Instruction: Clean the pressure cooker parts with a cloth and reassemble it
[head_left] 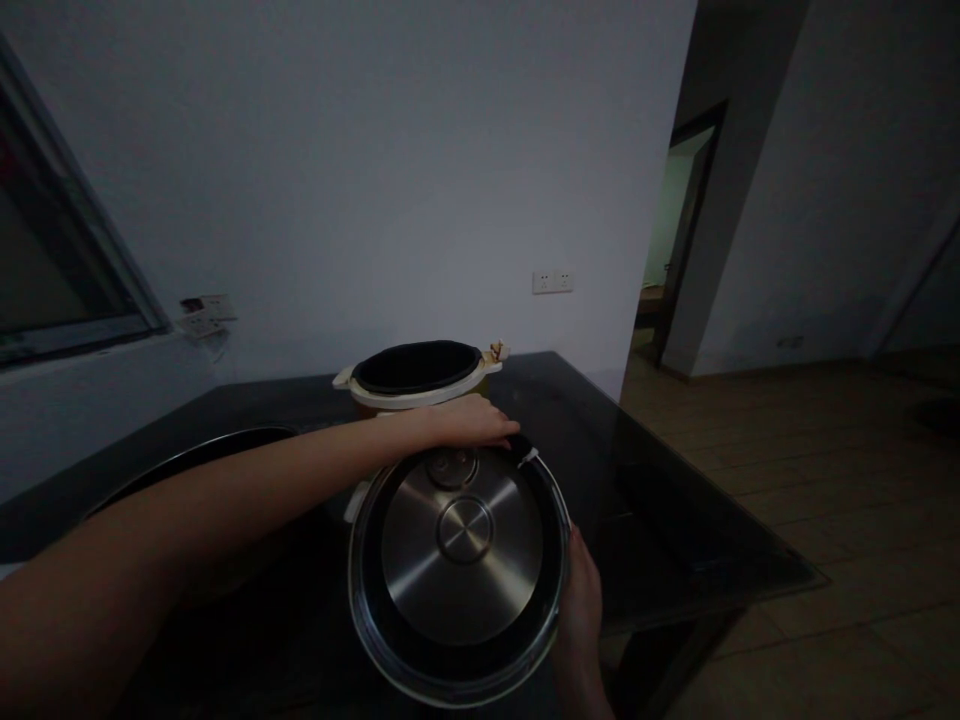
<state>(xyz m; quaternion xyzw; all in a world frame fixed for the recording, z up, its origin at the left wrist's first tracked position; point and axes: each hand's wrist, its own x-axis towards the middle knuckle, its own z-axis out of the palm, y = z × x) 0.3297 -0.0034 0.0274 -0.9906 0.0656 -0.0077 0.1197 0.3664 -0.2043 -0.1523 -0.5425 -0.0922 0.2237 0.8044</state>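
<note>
Round lid (465,595), its metal disc turned toward me in my remote head view, in front of the open cooker (416,399) at the dark desk (675,510). The hands are apart: the left hand (472,421) touches its far rim, the right hand (581,595) its right edge; whether either clamps it, I cannot tell.

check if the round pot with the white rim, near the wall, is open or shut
Open: no lid covers the round pot, and its black interior shows; too dark to tell what's inside.
</note>
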